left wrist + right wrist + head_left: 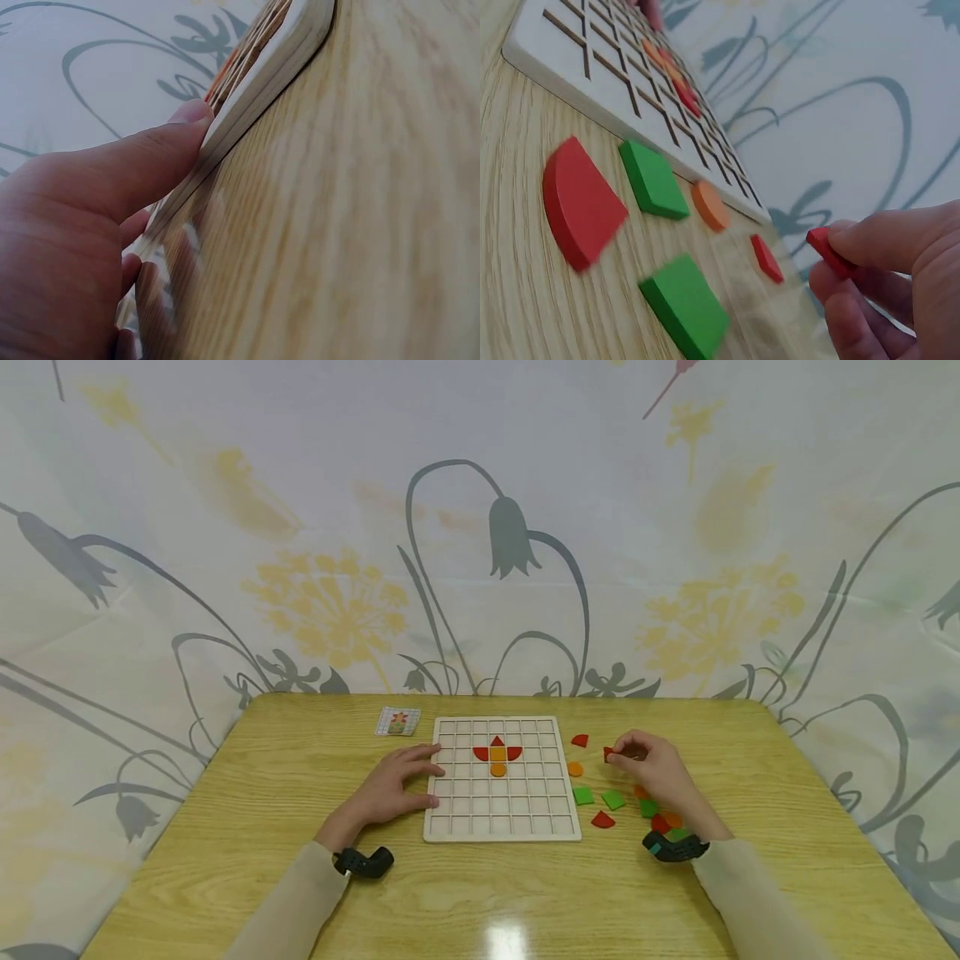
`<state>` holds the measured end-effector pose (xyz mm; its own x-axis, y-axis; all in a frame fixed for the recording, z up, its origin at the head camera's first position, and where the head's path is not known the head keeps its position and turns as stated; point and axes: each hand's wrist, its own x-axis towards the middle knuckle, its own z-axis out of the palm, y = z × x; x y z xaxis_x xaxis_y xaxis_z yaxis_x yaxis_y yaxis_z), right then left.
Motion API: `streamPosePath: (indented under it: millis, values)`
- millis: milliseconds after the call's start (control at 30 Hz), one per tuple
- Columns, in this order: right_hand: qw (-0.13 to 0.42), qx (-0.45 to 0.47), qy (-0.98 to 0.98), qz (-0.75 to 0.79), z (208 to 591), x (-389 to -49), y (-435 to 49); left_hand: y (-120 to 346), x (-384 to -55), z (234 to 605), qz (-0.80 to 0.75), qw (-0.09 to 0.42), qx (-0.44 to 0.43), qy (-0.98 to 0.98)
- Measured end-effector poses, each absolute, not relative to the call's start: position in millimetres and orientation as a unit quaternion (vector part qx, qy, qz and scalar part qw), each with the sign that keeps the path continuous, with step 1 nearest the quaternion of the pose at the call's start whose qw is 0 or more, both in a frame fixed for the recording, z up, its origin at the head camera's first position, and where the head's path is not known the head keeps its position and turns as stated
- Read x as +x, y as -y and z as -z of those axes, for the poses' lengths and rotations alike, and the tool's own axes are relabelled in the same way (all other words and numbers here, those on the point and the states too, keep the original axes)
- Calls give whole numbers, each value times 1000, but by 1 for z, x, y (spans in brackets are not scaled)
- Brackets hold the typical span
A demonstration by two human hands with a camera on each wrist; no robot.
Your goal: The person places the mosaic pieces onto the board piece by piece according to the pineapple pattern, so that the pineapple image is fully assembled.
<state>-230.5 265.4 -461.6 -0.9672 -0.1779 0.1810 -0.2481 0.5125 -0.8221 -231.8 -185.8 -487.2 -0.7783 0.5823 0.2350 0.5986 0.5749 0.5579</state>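
A white grid board (502, 838) lies on the table. In its cells sit a red triangle (497, 742), an orange square (498, 753), an orange disc (498, 770) and two red quarter-circle pieces (514, 753). My left hand (390, 787) rests at the board's left side, fingers spread, with its thumb (191, 112) against the edge. To the right of the board, my right hand (656, 768) pinches a small red piece (832, 253) between thumb and fingers, which partly hide its shape.
Between board and right hand lie a red quarter-circle (580, 740), an orange disc (575, 769), two green squares (612, 800) and another red quarter-circle (603, 820). More mixed pieces (649, 809) lie under the right wrist. A printed pattern card (398, 722) lies at the back left.
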Motion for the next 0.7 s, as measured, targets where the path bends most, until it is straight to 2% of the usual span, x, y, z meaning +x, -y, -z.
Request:
streamPosePath:
  millis: [533,700]
  values:
    - [15,164,849,-502,469,-248,-189,185,-234,488,324,11,-332,886]
    - [7,179,854,-488,475,-252,-169,185,-233,489,324,24,-338,884]
